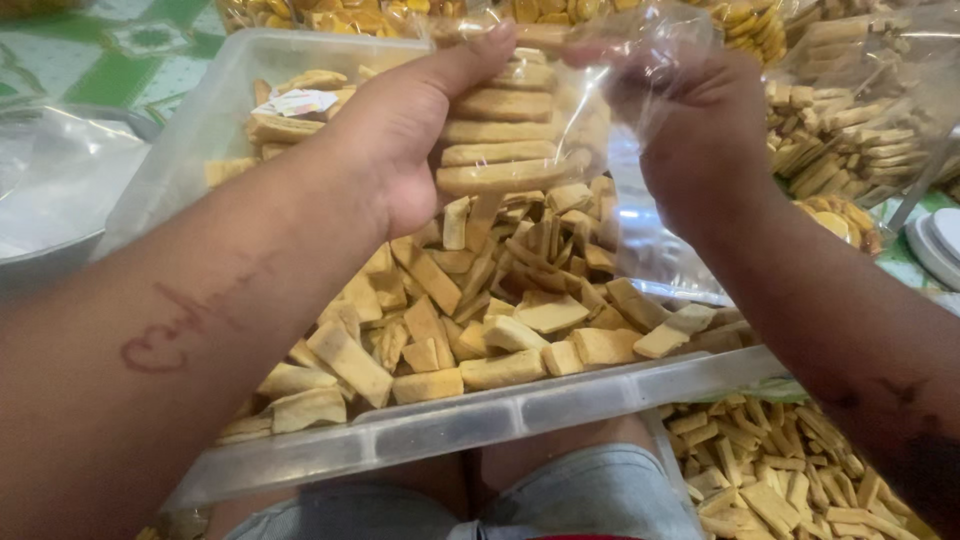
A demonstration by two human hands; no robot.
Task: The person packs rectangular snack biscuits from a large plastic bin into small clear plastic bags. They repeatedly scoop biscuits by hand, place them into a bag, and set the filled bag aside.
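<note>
Golden stacked flat crackers (500,140) are being bagged: left hand (400,140) grips the stack, right hand (690,130) grasps the clear plastic bag (600,90); next, steady sliding.

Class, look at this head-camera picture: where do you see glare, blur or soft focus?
Head view: glare streaks the clear plastic bag held by the right hand; the left hand and stacked biscuits look fairly sharp; both forearms at the frame edges are soft; lighting is even, with soft shadows inside the plastic tub.

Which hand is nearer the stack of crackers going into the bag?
Left. The left hand grips the stack of crackers directly; the right hand is beside it, holding the clear bag open around it.
</note>
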